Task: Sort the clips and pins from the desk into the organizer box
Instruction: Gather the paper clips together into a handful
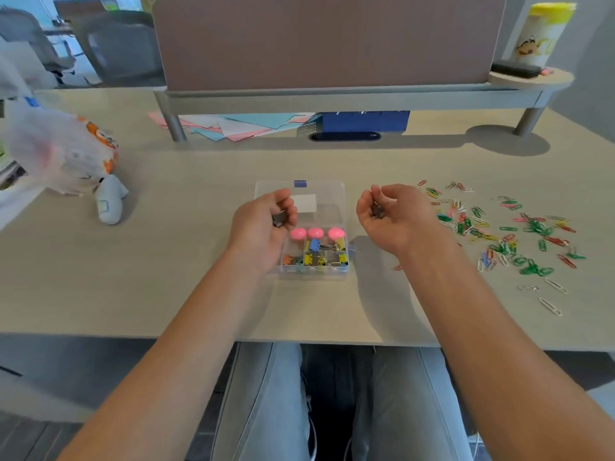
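Note:
A clear plastic organizer box (pixel 336 207) lies open in the middle of the desk, its lid flipped back. Its compartments hold three pink push pins (pixel 314 233) and several coloured binder clips (pixel 319 257). My left hand (pixel 263 224) hovers over the box's left side, palm up, fingers curled round a small dark binder clip (pixel 279 219). My right hand (pixel 389 214) is just right of the box, also palm up, cupping another dark binder clip (pixel 377 211). Many coloured paper clips (pixel 506 234) lie scattered on the desk to the right.
A plush toy (pixel 108 201) and a plastic bag (pixel 50 151) sit at the left. Coloured paper sheets (pixel 233 123) and a blue box (pixel 364 120) lie under the raised shelf (pixel 332 98). A yellow-lidded canister (pixel 540 34) stands on the shelf's right end.

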The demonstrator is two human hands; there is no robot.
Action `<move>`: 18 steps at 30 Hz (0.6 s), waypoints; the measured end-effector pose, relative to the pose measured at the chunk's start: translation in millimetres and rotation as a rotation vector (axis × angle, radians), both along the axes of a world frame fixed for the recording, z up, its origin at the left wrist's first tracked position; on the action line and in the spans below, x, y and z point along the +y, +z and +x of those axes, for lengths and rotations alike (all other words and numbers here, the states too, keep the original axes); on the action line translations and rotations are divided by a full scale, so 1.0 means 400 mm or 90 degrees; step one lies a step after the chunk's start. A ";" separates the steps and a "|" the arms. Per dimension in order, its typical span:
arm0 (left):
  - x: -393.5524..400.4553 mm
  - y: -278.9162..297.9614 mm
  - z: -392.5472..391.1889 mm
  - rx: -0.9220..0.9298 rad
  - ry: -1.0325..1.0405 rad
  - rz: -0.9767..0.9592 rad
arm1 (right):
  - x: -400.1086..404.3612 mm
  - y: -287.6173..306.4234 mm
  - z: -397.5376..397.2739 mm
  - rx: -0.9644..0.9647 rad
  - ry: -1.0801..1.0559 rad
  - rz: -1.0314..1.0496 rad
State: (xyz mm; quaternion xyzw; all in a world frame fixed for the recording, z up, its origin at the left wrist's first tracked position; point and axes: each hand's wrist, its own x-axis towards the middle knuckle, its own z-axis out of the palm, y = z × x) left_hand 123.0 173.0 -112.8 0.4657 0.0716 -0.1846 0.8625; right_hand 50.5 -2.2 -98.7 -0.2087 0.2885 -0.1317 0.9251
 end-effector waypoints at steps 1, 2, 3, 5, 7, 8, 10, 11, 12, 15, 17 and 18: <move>-0.003 -0.006 0.001 -0.036 0.001 0.032 | 0.007 -0.005 0.002 -0.002 0.009 -0.004; -0.005 -0.012 0.001 -0.074 0.003 0.067 | 0.014 -0.009 0.003 -0.004 0.017 -0.004; -0.007 -0.019 0.002 -0.113 0.006 0.099 | 0.020 -0.011 0.004 -0.005 0.024 -0.004; -0.005 -0.032 0.002 -0.173 0.002 0.144 | 0.028 -0.012 0.003 -0.005 0.034 -0.007; -0.002 -0.047 0.000 -0.210 -0.012 0.184 | 0.034 -0.012 0.003 -0.004 0.041 -0.015; -0.001 -0.053 -0.004 -0.222 -0.019 0.203 | 0.037 -0.012 0.003 -0.003 0.044 -0.017; -0.002 -0.060 -0.013 -0.230 -0.026 0.222 | 0.040 -0.010 0.002 -0.002 0.046 -0.019; -0.004 -0.060 -0.017 -0.230 -0.023 0.223 | 0.042 -0.008 0.001 -0.003 0.046 -0.019; -0.006 -0.059 -0.019 -0.234 -0.018 0.220 | 0.044 -0.006 0.000 -0.004 0.046 -0.021; -0.009 -0.059 -0.023 -0.254 -0.005 0.207 | 0.055 -0.005 -0.006 -0.005 0.045 -0.039; -0.006 -0.059 -0.030 -0.266 0.003 0.206 | 0.067 -0.008 -0.007 -0.002 0.047 -0.061; -0.002 -0.057 -0.034 -0.276 0.009 0.204 | 0.075 -0.011 -0.006 0.000 0.045 -0.079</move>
